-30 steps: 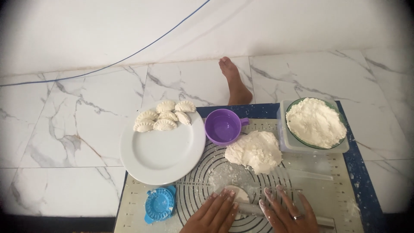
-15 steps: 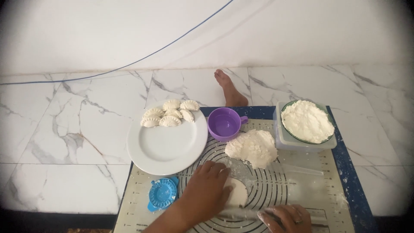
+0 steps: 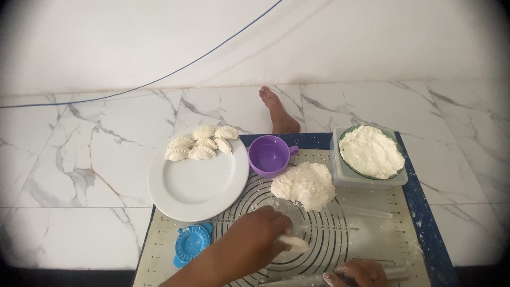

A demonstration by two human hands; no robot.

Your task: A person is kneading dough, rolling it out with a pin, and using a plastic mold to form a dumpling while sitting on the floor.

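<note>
**Soft dough in your left hand, rolling pin under your right**

Because the little dough piece (image 3: pixel 294 244) is soft and floppy, you should hold it gently by its edge. It looks light and thin, and I think it will bend, stretch or tear if you pull hard. Flour on it should keep it from sticking much. Right now your left hand (image 3: pixel 260 231) is pinched on it, just above the baking mat (image 3: pixel 372 239), in the middle of the printed rings.

Your right hand (image 3: pixel 357 272) lies flat on the clear rolling pin (image 3: pixel 319 277) at the near edge of the mat. The pin is hard and round, so it could roll away.

The big dough lump (image 3: pixel 307 184) sits just beyond your left hand. The blue dumpling press (image 3: pixel 192 243) is near your left wrist. The white plate (image 3: pixel 196 186) with folded dumplings (image 3: pixel 199 144) hangs over the mat's left edge, and the purple cup (image 3: pixel 270 154) is touching or just beside it. The flour bowl (image 3: pixel 371 152) sits at the far right corner. The open room is on the right half of the mat.
</note>
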